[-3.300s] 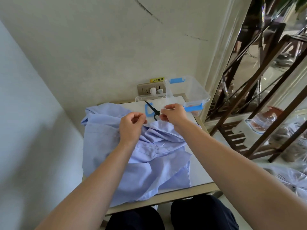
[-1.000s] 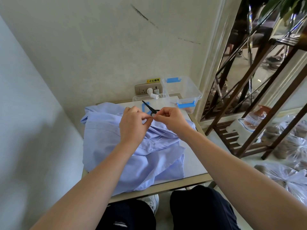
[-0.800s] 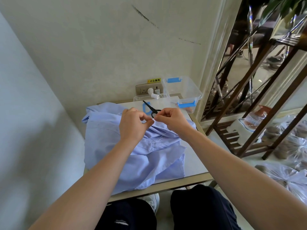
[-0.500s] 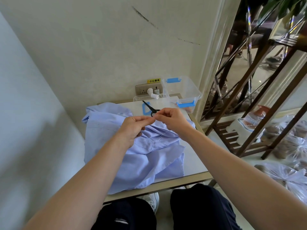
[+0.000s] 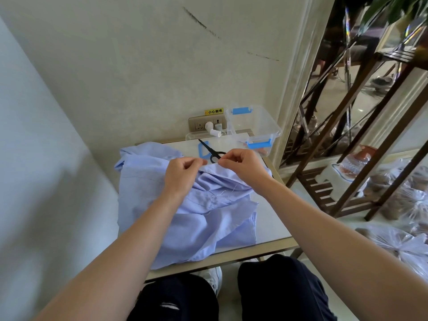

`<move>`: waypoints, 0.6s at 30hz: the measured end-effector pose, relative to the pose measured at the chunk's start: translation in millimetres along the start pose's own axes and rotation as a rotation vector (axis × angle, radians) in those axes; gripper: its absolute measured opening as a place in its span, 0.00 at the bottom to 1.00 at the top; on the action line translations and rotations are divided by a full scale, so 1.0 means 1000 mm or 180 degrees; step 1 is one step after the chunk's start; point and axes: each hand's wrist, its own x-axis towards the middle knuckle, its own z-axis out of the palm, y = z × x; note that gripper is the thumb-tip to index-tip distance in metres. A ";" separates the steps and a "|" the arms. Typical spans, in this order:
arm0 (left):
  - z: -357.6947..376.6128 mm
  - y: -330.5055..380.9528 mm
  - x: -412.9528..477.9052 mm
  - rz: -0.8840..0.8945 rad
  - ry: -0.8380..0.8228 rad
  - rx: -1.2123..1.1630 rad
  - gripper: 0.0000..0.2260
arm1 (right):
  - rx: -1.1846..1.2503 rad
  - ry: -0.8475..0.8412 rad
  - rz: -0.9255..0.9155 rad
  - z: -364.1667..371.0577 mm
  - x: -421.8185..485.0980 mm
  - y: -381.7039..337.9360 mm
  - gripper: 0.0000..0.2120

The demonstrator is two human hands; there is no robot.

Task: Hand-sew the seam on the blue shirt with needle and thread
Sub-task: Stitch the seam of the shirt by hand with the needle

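On the small white worktop (image 5: 273, 218) mid-frame lies the crumpled light blue cotton shirt (image 5: 185, 228), left hand (image 5: 180, 179) and right hand (image 5: 245, 167) pinching its raised edge, fingers (image 5: 196, 161) pressed together, probably mid-stitch though no needle shows; next, a gentle pull.

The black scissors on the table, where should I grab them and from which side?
Probably best to take the scissors by the handle loops, coming from the near side: they lie flat, loops toward the person just beyond the right hand, closed blades pointing away toward the wall.
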 end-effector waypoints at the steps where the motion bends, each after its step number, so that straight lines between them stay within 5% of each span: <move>1: 0.001 0.001 -0.001 0.0045 -0.0092 0.0025 0.09 | -0.0023 -0.0002 -0.0023 0.000 0.000 0.000 0.02; 13: 0.005 0.018 -0.010 -0.0381 -0.0950 -0.0233 0.09 | -0.0251 -0.0077 -0.0225 0.000 -0.003 -0.003 0.04; 18: 0.005 0.016 -0.009 -0.0634 -0.0889 -0.0372 0.05 | -0.0272 -0.0104 -0.0235 -0.003 -0.005 -0.004 0.02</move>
